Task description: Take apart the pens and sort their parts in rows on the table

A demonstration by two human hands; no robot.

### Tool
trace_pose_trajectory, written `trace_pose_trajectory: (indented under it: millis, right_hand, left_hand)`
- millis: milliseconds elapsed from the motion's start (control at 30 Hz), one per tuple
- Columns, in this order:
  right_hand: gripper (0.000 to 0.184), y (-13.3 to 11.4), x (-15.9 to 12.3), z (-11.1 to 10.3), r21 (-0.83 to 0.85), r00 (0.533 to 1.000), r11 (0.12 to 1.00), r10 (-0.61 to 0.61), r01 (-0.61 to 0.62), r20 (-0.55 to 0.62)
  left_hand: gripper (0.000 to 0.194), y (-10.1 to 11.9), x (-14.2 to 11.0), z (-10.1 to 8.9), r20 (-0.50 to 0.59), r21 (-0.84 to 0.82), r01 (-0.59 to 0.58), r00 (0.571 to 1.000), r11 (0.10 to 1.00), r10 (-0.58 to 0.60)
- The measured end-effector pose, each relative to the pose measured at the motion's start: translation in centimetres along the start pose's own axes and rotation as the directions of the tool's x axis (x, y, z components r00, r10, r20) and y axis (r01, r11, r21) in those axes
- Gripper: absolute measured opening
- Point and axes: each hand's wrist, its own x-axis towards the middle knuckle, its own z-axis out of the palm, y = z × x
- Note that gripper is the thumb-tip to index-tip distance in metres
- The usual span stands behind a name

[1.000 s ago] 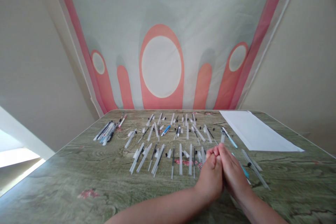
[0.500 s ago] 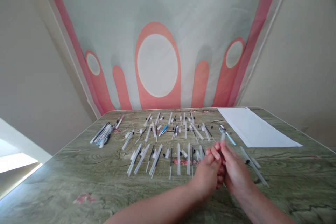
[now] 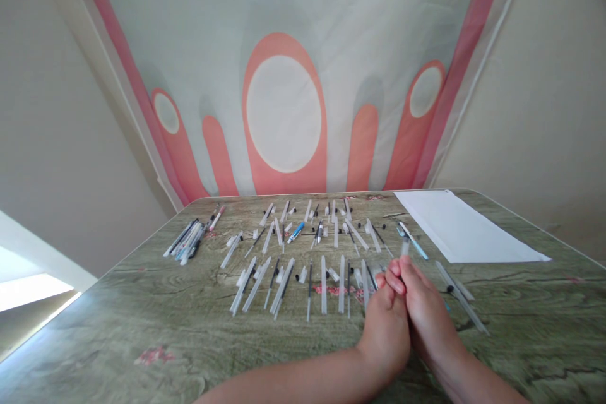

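Left hand [image 3: 387,322] and right hand [image 3: 430,315] press closer together than half a second ago: the curled fingers that showed between the palms are now tucked out of sight. Working from the left, a bundle of pens [image 3: 192,243] lies on the wood-patterned table [image 3: 189,334], then come rows of clear barrels [image 3: 341,284] with dark refills [image 3: 310,290] among them and a blue pen [image 3: 296,233] in the middle. Next come the two hands, clamped together around a clear tube [image 3: 406,247]; its top pokes up past the fingers, its lower part is hidden, and I cannot tell which fingers bear on it. A good hold here probably means even pressure from both sides, the tube kept straight, and wrists low and steady so that nothing nearby gets brushed. Beyond, a light-blue pen [image 3: 414,241], loose tubes [image 3: 466,306] just beside the right hand, and a white sheet [image 3: 466,227] lie to the right.
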Motion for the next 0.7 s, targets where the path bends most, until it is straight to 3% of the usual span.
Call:
trace_pose_trajectory:
  millis: [133, 200, 267, 333, 433, 533, 700]
  right_hand:
    - [0.036, -0.2, 0.0, 0.2, -0.053, 0.998, 0.997, -0.062, 0.064, 0.022]
    - [0.035, -0.5, 0.2, 0.2, -0.052, 0.998, 0.997, -0.049, 0.052, 0.043]
    - [0.033, -0.8, 0.5, 0.0, -0.043, 0.998, 0.999, -0.009, 0.012, 0.055]
    - [0.033, -1.0, 1.0, -0.4, -0.04, 0.999, 0.999, 0.036, -0.035, 0.038]
    - [0.034, -1.2, 1.9, -1.4, -0.066, 0.999, 0.997, 0.042, -0.044, -0.028]
    - [0.034, -1.4, 2.7, -2.2, -0.076, 0.995, 0.996, -0.047, 0.041, -0.083]
    - [0.034, -2.3, 3.3, -3.0, 0.011, 0.984, 0.993, -0.118, 0.12, -0.131]
  left_hand:
    - [0.024, 0.1, 0.0, 0.0, 0.029, 0.078, -0.063, 0.998, 0.995, 0.061]
    - [0.025, 0.3, 0.2, -0.3, 0.061, 0.05, -0.038, 0.998, 0.998, 0.035]
    - [0.028, 0.8, 0.7, -1.1, 0.129, 0.006, 0.106, 0.986, 0.994, -0.106]
    - [0.037, 1.6, 1.2, -2.3, 0.241, -0.036, 0.279, 0.934, 0.96, -0.262]
    - [0.047, 2.8, 2.0, -4.2, 0.404, -0.059, 0.374, 0.857, 0.925, -0.32]
    - [0.037, 3.5, 2.8, -5.5, 0.48, -0.014, 0.345, 0.825, 0.938, -0.297]
    - [0.029, 4.6, 3.8, -6.8, 0.393, 0.17, 0.209, 0.882, 0.963, -0.26]
